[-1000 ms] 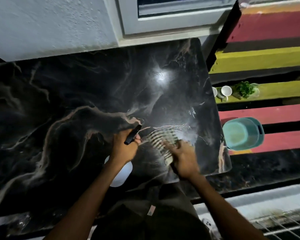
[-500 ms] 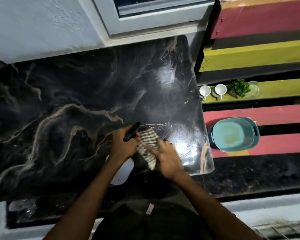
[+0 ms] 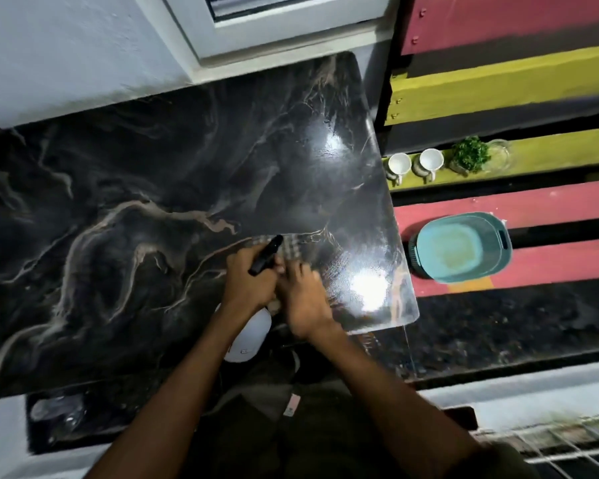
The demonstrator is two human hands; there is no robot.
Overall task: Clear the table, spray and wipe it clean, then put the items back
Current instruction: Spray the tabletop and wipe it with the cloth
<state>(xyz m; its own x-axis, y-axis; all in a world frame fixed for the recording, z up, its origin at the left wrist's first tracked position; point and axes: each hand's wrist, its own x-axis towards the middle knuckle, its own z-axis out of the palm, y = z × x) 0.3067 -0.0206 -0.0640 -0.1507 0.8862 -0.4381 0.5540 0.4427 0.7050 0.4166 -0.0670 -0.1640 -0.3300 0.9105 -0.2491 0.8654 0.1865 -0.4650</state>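
A person's left hand (image 3: 248,283) gripped a white spray bottle (image 3: 248,337) at the near edge of the black marble bench (image 3: 125,219), fingers wrapped round its black trigger head. The right hand (image 3: 305,299) pressed a checked cloth (image 3: 291,248) flat near the bench's near right corner.

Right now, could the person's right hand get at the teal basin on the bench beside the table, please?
Probably not straight away. The right hand presses the checked cloth on the table, and the teal basin sits past the table's right edge. Nothing stands between them, so it looks reachable once the cloth is released.
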